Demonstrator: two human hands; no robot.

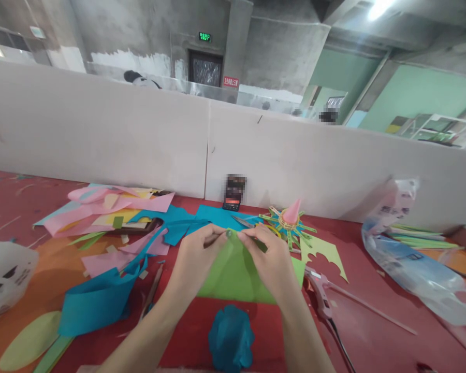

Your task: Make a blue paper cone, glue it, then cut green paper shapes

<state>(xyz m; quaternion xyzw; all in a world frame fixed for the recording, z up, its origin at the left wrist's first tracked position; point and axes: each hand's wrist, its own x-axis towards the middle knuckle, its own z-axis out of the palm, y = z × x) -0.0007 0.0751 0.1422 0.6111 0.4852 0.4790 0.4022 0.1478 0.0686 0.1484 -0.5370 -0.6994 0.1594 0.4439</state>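
A bright green paper sheet (236, 277) is in front of me. My left hand (198, 256) is closed, thumb and fingertips pinching at the sheet's far edge. Close beside it, my right hand (272, 256) pinches the same edge, so the fingertips of both hands nearly meet. A small dark spot shows at the left fingertips; I cannot make out what it is. Nearer to me, between my forearms, sits a crumpled blue paper flower (231, 339). Just beyond the hands lie scissors (244, 223), partly hidden by the right hand.
A pink cone ornament (292, 215) with green spokes stands right of the scissors. A pink glue gun (320, 295) lies right of my arm. Blue crepe paper (97, 303) and pink scraps spread leftward. A phone (233, 199) leans on the white partition (140, 140). A plastic bag (411, 264) lies right.
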